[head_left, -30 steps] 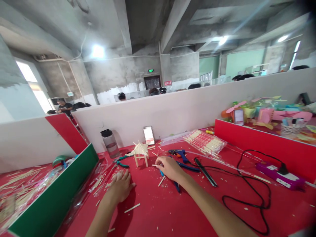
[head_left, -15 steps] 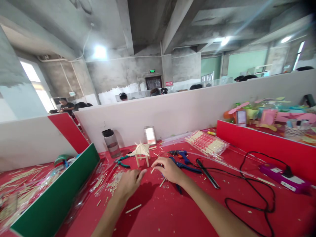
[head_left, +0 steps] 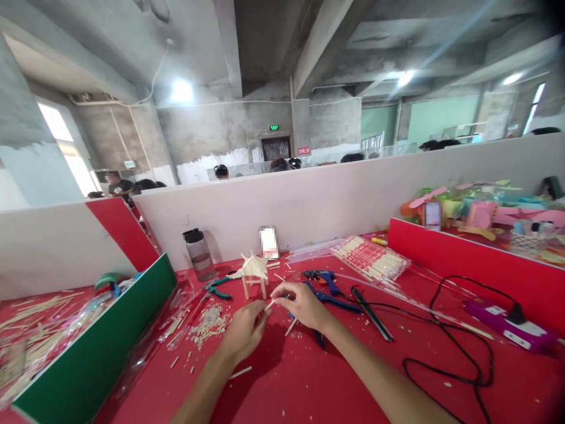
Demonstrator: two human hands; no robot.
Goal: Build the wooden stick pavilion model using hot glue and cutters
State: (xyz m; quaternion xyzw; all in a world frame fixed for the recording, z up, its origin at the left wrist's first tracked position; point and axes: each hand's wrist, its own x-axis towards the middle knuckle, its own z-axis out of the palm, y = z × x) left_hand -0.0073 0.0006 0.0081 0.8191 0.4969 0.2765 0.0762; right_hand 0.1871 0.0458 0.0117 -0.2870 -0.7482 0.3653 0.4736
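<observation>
A short wooden stick (head_left: 269, 305) spans the gap between my fingertips. My right hand (head_left: 304, 305) pinches it from one side, and the thumb and forefinger of my left hand (head_left: 245, 331) close on its other end. Just behind the hands stands a small pavilion model (head_left: 253, 269) made of wooden sticks, upright on four-sided legs with a pointed roof. Another loose stick (head_left: 291, 327) lies under my right hand. Blue-handled pliers (head_left: 335, 300) are partly hidden behind that hand.
Green-handled pliers (head_left: 219, 292) and wood scraps (head_left: 207, 327) lie left. A blue glue gun (head_left: 324, 277), a utility knife (head_left: 372, 314), bundled chopsticks (head_left: 371, 257) and a purple power strip (head_left: 509, 323) with a looping black cord are right. A bottle (head_left: 199, 256) stands by the partition.
My left hand has moved right and slightly up, and its fingers have closed on the short stick. My right hand has stayed nearly in place, holding it.
</observation>
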